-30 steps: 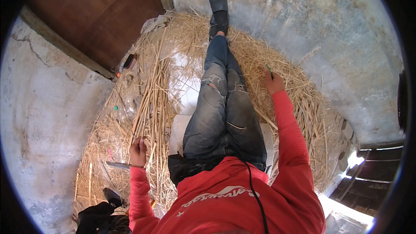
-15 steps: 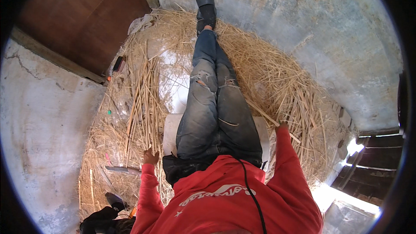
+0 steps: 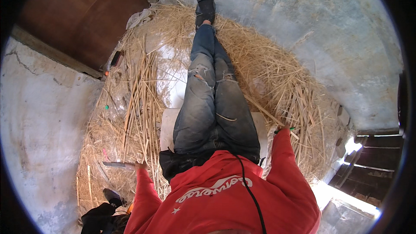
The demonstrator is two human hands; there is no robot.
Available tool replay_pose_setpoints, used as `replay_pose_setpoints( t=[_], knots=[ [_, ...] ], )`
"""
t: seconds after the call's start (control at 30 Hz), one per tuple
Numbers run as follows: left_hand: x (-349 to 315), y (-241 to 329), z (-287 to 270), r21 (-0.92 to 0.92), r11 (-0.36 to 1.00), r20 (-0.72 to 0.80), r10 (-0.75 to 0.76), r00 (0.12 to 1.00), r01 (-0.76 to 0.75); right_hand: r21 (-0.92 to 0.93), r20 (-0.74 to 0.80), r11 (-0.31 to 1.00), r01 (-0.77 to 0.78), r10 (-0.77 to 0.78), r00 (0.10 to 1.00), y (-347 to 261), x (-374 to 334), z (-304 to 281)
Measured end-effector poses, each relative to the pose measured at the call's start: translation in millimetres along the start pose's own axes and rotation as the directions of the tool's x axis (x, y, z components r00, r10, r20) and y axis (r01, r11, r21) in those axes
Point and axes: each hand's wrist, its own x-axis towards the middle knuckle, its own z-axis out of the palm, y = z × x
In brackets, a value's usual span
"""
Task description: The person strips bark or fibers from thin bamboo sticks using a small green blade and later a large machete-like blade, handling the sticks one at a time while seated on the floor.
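Observation:
My left hand [image 3: 141, 165] is closed around the handle end of a knife [image 3: 114, 164], low at the left of my hip. The knife's flat grey blade points left over the straw. My right hand [image 3: 284, 127], to the right of my thigh, is closed on a small black-and-green thing [image 3: 292, 128]. Its ends show on both sides of the fist, but its kind cannot be made out. Against that hand lies the near end of a long pale strip [image 3: 264, 112], which slants away toward my legs. My fingers hide the point where they meet.
Long split strips [image 3: 141, 91] lie in a pile at the left, and more strips [image 3: 301, 108] lie at the right. Loose straw [image 3: 255, 58] covers much of the floor. My outstretched legs [image 3: 212, 95] run between them. Walls [image 3: 312, 26] enclose the floor; a dark bag-like bundle [image 3: 102, 219] sits lower left.
My left hand has moved left and down from beside the knife and closed on its handle. Green and black ends now show at my right hand, which has barely moved.

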Motion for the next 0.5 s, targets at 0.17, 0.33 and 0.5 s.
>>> replay_pose_setpoints(
  t=[0.17,0.33,0.5],
  knots=[
    [-29.4,-13.8,7.4,0.057,0.997,0.072,-0.057,0.996,0.053,0.061,-0.034,0.998,-0.033,0.036,0.999,-25.6,-43.5,23.4],
    [-66.7,15.0,5.4,0.009,1.000,0.184,-0.018,0.983,0.017,-0.012,0.015,1.000,0.006,-0.006,1.000,-27.5,-44.8,18.1],
    [-70.0,27.3,0.9,-0.051,0.998,0.123,0.054,0.991,-0.048,-0.105,0.012,0.993,-0.050,0.052,0.999,-17.5,-17.5,20.7]
  ],
)
